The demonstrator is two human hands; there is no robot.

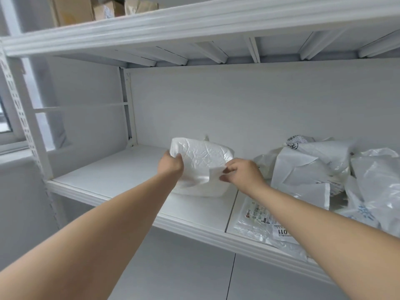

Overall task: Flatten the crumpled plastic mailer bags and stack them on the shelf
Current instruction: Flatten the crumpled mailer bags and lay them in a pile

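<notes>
On shelf (108,176), mailer bag (203,156) standing upright, face forward

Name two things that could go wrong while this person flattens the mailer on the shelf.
1. The labelled bag overhangs the shelf's front edge beneath the right arm; a sweep of that arm could drag it off.
2. The mailer, held by the left hand and right hand only at its edges, is creased and may spring back up.
</notes>
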